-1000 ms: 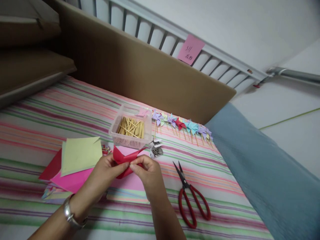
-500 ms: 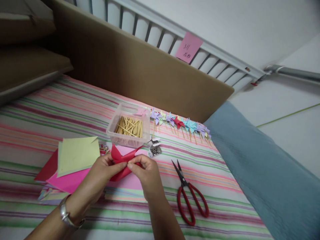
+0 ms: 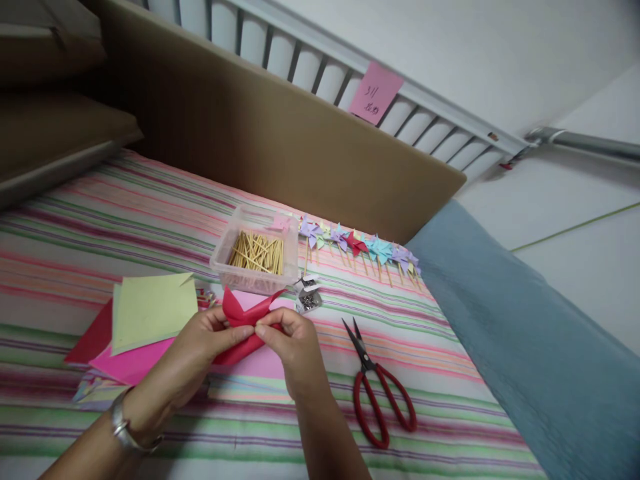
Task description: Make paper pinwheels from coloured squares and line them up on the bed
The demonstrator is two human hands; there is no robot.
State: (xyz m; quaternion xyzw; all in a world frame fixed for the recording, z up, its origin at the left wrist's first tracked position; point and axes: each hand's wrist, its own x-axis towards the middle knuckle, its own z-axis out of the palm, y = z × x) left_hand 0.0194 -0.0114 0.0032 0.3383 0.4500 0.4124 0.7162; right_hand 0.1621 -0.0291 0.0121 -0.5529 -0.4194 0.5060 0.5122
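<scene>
Both hands pinch a piece of folded red paper (image 3: 245, 313) held just above the striped cloth. My left hand (image 3: 203, 350) grips its left side with thumb and fingers closed. My right hand (image 3: 293, 347) pinches the paper's middle from the right. Right behind the paper stands a clear plastic box of wooden sticks (image 3: 255, 257). A stack of coloured paper sheets (image 3: 145, 320), pale green on top, lies to the left of my left hand. Red-handled scissors (image 3: 377, 393) lie shut to the right of my right hand.
A row of small paper pinwheels on sticks (image 3: 357, 250) lies behind the box. A small packet of metal pins (image 3: 307, 297) sits beside the box. A brown board (image 3: 280, 147) stands along the back, and a blue cloth (image 3: 525, 347) covers the right side.
The hands and the red paper have hardly moved; the fingers shifted slightly on the paper. The view drifted a little to the left and down.
</scene>
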